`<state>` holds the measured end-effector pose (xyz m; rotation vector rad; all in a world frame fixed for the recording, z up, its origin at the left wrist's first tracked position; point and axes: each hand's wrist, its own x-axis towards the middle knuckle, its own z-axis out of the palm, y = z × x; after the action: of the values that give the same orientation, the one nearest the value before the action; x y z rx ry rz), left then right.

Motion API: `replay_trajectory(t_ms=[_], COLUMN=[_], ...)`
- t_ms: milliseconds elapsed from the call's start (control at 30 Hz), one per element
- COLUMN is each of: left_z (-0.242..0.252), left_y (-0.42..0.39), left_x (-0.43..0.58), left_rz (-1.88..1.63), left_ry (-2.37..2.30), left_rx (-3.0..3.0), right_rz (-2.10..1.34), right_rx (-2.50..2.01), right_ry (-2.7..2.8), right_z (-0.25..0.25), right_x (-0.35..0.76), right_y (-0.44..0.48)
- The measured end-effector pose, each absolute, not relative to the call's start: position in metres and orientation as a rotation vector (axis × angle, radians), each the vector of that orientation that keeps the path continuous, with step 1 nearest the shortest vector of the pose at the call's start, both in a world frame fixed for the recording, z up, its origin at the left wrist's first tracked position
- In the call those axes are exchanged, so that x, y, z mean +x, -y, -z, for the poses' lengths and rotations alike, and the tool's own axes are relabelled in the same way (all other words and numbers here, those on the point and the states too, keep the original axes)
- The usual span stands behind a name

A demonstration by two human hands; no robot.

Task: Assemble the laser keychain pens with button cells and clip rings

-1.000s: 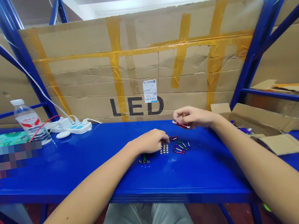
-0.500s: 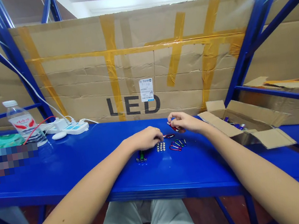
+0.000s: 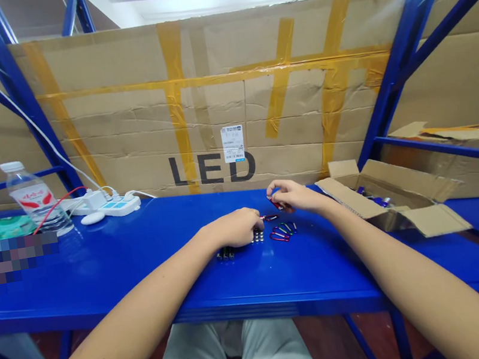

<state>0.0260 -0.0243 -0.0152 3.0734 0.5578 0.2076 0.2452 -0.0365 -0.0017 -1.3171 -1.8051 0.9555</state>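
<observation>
on the blue table point(image 3: 291, 274), dark tubes point(image 3: 225, 255) lay nearest. the left hand point(image 3: 241, 226) bent over silver discs point(image 3: 258, 238) — i couldn't tell whether it gripped anything. past some coloured clips point(image 3: 281, 233), apart from it, the right hand point(image 3: 289, 197) pinched a red piece point(image 3: 273, 202) — behind stood a carton point(image 3: 135, 123).

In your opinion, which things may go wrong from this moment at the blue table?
1. The left hand is low over the small round silver pieces, so it might knock them out of their grouping.
2. The right hand holds a small red piece near the fingertips; it could slip and drop near the carabiners.
3. The capped water bottle stands near the power strip; if it tipped and leaked, water might reach the sockets.
</observation>
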Motion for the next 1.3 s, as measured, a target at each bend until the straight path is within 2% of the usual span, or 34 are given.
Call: replay_trajectory(t_ms=[367,500,700,1100,1167,1300], left_z=[0.011,0.006,0.007,0.009,0.006,0.002], left_y=[0.019,0.018,0.014,0.011,0.012,0.015], left_x=[0.024,0.019,0.014,0.015,0.015,0.016], left_rz=[-0.195,-0.278,-0.215,-0.189,-0.276,-0.671], left_ry=[-0.615,-0.635,-0.750,-0.856,-0.871,-0.839], left_rx=[3.022,3.039,3.076,3.024,3.024,2.978], right_rz=[-0.903,-0.827,-0.646,-0.645,-0.657,-0.692], right_rx=[-1.270,-1.260,-1.228,-1.334,-1.336,-1.334], right_ry=[1.922,1.978,2.064,2.280,2.283,2.279], right_z=[0.000,0.005,0.015,0.011,0.011,0.013], right_x=[0.244,0.239,0.236,0.229,0.229,0.227], right_y=[0.040,0.038,0.034,0.041,0.042,0.042])
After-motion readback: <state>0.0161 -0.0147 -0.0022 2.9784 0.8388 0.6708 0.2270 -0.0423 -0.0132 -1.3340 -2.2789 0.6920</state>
